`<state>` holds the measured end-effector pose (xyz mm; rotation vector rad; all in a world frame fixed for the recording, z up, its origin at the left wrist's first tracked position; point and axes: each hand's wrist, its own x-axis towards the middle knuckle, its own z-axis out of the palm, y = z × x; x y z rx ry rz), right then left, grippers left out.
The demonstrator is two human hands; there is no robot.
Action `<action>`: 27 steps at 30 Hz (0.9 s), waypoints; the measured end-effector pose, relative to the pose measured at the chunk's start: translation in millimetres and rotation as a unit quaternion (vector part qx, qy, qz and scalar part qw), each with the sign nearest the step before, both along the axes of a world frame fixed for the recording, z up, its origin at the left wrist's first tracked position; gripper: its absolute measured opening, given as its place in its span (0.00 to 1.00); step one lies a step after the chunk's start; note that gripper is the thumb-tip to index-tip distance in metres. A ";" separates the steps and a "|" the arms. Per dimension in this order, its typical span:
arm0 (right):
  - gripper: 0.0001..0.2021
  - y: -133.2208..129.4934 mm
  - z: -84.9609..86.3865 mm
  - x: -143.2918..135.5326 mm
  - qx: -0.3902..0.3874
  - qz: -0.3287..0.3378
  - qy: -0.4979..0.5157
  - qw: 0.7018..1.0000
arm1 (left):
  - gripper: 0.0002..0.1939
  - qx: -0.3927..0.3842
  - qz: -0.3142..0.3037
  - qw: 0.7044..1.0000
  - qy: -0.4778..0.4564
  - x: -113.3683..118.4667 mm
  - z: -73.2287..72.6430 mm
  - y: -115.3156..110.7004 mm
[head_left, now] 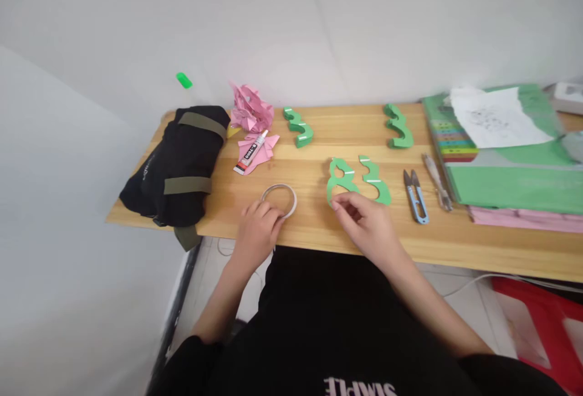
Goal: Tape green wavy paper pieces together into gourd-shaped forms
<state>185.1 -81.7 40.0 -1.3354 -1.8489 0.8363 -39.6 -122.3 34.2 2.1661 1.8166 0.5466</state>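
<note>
My left hand (257,229) is near the front edge of the table, its fingers curled over the lower left rim of a thin white roll of tape (294,200) that lies flat. My right hand (367,223) is closed in a pinch at the lower edge of a green paper cutout shaped like an 8 (334,182). Whatever may be between those fingertips is too small to tell. Just beyond this hand lies a green cutout shaped like a 3 (371,171). Both cutouts carry small white strips, apparently tape.
Two stacks of green cutouts, a left stack (300,129) and a right stack (399,127), sit farther back. Blue thread snips (416,198) and a pen-like knife (437,182) lie right, beside green sheets (510,183). Left are a glue tube (251,152), crumpled pink paper (250,109) and a black bag (182,165).
</note>
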 end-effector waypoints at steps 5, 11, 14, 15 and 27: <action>0.18 -0.7 11.7 -3.4 0.136 0.154 -0.082 0.975 | 0.06 -0.049 -0.008 0.977 -0.208 16.1 22.0 -6.3; 0.12 2.0 25.5 16.9 0.147 0.203 -0.071 0.966 | 0.06 -0.278 -0.037 0.817 -0.503 31.7 44.1 3.8; 0.13 -2.8 24.7 27.1 0.090 0.163 -0.024 0.982 | 0.12 -0.349 -0.062 0.741 -0.571 34.2 48.7 9.2; 0.12 -5.3 23.5 29.4 0.071 0.143 -0.007 0.987 | 0.14 -0.365 -0.072 0.715 -0.592 34.9 49.3 10.4; 0.21 2.8 -6.5 69.6 -0.007 -0.121 0.017 0.992 | 0.12 -0.420 -0.055 0.570 -0.704 51.4 47.2 24.8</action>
